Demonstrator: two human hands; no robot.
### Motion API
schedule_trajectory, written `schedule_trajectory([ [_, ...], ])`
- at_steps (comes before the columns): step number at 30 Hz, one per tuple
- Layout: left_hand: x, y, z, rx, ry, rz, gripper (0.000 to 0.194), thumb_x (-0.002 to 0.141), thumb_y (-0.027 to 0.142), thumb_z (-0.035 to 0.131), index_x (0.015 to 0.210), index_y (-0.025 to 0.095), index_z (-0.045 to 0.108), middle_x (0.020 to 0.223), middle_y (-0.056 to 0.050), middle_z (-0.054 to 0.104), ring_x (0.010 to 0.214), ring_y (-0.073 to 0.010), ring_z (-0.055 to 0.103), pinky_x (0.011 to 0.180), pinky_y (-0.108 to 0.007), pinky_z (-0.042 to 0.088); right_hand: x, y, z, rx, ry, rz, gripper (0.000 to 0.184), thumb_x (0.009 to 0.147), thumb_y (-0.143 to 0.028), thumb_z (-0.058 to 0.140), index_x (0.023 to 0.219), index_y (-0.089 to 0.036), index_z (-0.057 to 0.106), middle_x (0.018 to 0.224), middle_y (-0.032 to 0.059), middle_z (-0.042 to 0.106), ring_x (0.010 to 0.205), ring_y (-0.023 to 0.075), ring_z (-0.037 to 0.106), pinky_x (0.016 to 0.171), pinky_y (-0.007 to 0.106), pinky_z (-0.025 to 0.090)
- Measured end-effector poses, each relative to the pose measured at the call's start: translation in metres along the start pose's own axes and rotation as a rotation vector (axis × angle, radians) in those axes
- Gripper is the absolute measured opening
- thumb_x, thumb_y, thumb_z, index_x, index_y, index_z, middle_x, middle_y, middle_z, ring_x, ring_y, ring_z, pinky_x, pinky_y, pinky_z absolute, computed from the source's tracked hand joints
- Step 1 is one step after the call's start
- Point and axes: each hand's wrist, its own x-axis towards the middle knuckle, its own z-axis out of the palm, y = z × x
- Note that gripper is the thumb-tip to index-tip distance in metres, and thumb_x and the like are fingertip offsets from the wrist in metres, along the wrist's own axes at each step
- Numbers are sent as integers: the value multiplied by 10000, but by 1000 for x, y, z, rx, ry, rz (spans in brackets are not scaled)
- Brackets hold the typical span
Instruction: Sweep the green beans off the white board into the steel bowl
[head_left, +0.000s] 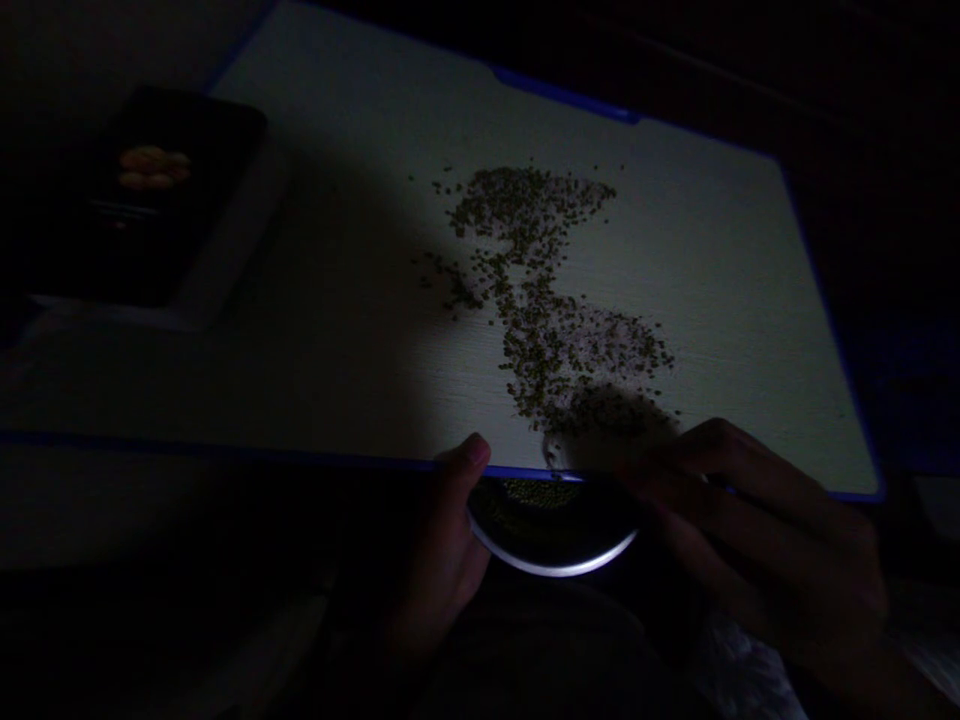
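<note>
Small dark green beans (pixel 529 345) lie scattered in an uneven band over a pale board with a blue edge (pixel 720 270). Just below the board's near edge is a round bowl with a shiny rim (pixel 559 570), and more green beans show inside it. My left hand (pixel 450 545) grips the bowl's left side, its thumb resting at the board's edge. Over the near right of the board, my right hand (pixel 765 540) has its fingers drawn together close to the beans. Shadow hides its fingertips, so anything between them is too dark to make out.
A thick dark box or book (pixel 150 200) with a small picture of round brown things on its top lies at the board's left. A blue clip or handle (pixel 566 95) sits on the far edge. The surroundings are very dark.
</note>
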Motion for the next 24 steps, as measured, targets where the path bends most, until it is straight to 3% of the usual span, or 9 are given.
schedule_trajectory([
  [14, -1, -1, -3, 0, 9, -6, 341, 776, 471, 1041, 961, 243, 866, 1125, -128, 950, 1505, -502, 724, 1235, -599, 641, 1, -11, 7, 22, 29, 52, 271, 1081, -74, 704, 1306, -178, 813, 1066, 76, 836, 921, 180, 835, 746, 265, 704],
  [20, 0, -3, -2, -21, -19, 9, 438, 762, 477, 1043, 1086, 235, 876, 1163, -121, 950, 1557, -508, 677, 1259, -609, 620, -2, -4, 0, -80, 32, 92, 170, 1109, -99, 692, 1192, -189, 810, 1005, 68, 836, 851, 161, 836, 720, 242, 684],
  [24, 1, -5, -6, -35, -40, 43, 447, 822, 444, 1010, 1186, 231, 863, 1201, -102, 951, 1577, -467, 668, 1331, -584, 560, -1, -5, 1, -110, 42, 87, 166, 1113, -102, 701, 1218, -190, 796, 1008, 66, 834, 858, 155, 835, 716, 244, 673],
])
